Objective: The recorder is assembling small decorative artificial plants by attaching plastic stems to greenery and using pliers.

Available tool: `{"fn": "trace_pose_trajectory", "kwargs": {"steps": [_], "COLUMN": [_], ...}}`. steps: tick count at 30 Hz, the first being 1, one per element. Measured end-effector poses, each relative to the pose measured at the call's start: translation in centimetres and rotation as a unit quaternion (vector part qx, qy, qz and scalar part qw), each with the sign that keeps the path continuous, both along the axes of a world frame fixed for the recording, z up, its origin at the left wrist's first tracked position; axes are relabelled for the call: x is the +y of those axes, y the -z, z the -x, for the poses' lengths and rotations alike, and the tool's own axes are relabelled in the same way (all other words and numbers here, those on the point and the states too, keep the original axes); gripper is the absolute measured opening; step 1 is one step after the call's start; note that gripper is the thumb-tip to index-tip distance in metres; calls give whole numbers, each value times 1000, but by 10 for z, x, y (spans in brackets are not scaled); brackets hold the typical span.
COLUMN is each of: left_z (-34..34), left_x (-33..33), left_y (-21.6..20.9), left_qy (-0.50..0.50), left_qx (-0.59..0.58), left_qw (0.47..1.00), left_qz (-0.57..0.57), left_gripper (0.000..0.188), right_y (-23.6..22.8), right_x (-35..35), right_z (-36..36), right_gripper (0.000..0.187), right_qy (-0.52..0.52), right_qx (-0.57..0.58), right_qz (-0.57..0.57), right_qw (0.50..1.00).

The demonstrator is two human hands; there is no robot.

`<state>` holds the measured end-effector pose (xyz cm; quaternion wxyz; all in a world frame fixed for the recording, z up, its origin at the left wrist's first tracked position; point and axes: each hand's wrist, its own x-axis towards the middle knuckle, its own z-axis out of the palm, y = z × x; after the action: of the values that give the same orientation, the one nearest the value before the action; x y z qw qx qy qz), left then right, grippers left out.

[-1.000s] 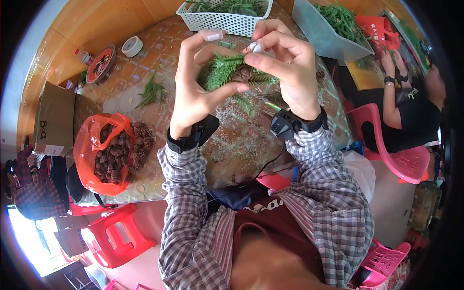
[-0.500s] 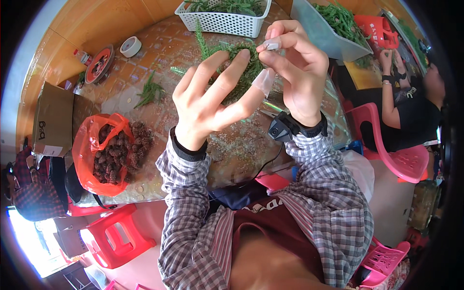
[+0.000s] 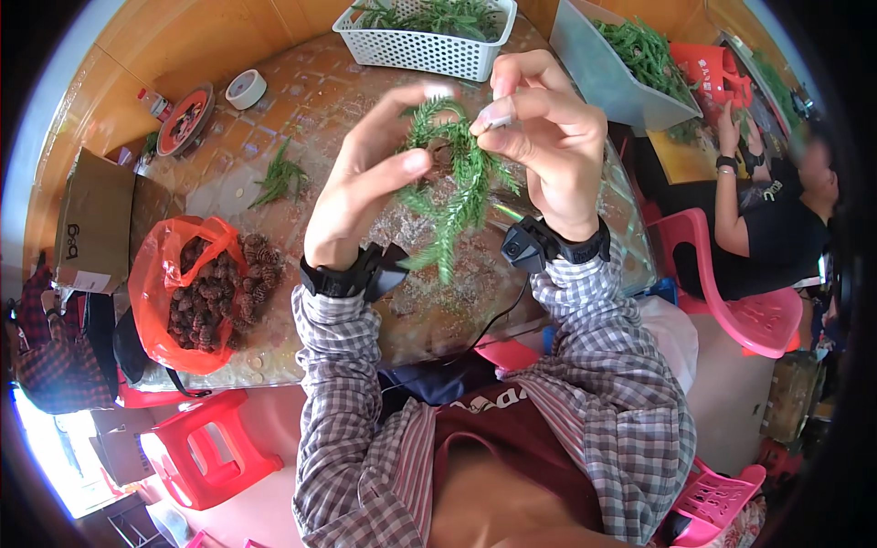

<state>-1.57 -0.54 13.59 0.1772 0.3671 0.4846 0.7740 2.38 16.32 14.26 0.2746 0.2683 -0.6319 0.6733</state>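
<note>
My left hand (image 3: 352,187) is closed round a bent bundle of green needle sprigs (image 3: 466,187), its thumb in front and its fingers behind. A small brown piece (image 3: 440,153) sits in the bundle beside that thumb. Sprig ends hang down toward me above the table. At the bundle's upper right, my right hand (image 3: 562,137) has thumb and forefinger pinched together. A whitish wrap (image 3: 498,112) covers a fingertip there; whatever the pinch holds is too small to make out. Dark straps circle both my wrists, each with a small black device.
A red plastic bag of pine cones (image 3: 151,315) lies at the table's left, near a loose sprig (image 3: 280,175) and a tape roll (image 3: 246,89). Beyond my hands stand a white basket (image 3: 416,53) and a clear bin (image 3: 598,78) of greenery. A co-worker (image 3: 776,215) sits at the right.
My left hand has rolled over from spread fingers to a closed hold, bringing the green bundle up into view between my hands. My right hand stays pinched, slightly lower and further left.
</note>
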Motion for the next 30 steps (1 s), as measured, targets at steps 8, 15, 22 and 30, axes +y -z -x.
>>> {"fn": "trace_pose_trajectory", "kwargs": {"steps": [8,15,22,30], "left_z": [1,-14,-4,-15], "left_x": [-3,7,1,4], "left_y": [1,-4,-1,-5], "left_qy": [10,-324,-30,-291], "left_qx": [-79,498,-66,307], "left_qw": [997,803,992,902], "left_qz": [-5,42,-103,81], "left_gripper": [46,62,62,43], "right_y": [-2,8,3,7], "right_x": [-3,-4,-9,-6], "right_z": [2,11,6,13], "right_gripper": [7,14,17,16], "right_qy": [-2,-3,-7,14], "right_qx": [21,16,171,125], "right_qz": [-40,104,-52,25], "right_qw": [999,994,984,992]}}
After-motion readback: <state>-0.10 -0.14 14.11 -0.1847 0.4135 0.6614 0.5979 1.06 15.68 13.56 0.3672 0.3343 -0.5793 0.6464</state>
